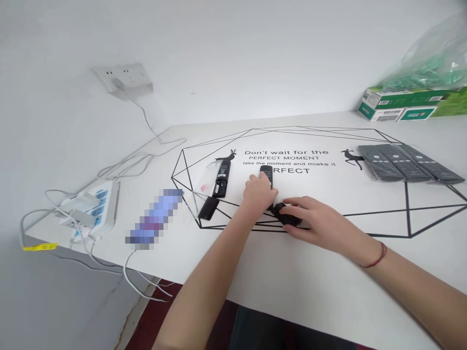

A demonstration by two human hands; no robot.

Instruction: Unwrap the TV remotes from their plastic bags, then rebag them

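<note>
A black remote [266, 171] lies on the table under the left hand [260, 193], its far end showing just beyond the fingers. The left hand is curled closed over its middle, holding it. At the remote's near end, between the two hands, is a small black piece [286, 215]; the right hand [310, 218] has its fingers and thumb bent partly closed around it. Whether the piece touches the remote is hard to tell.

Just left of the left hand lies a second remote [223, 172], the compartment at its near end uncovered. A loose black cover [209, 208] sits by that end, nearer the person, and a clear plastic sleeve [205, 183] lies on the remote's far side from the left hand. Farther left are a pixelated flat object [155, 216] and then a white power strip [105, 209] with plugs in it.

Well to the right of and beyond the right hand, three dark wrapped packs [406, 163] lie side by side on the table [310, 287]; green-and-white boxes [404, 104] stand behind them.
</note>
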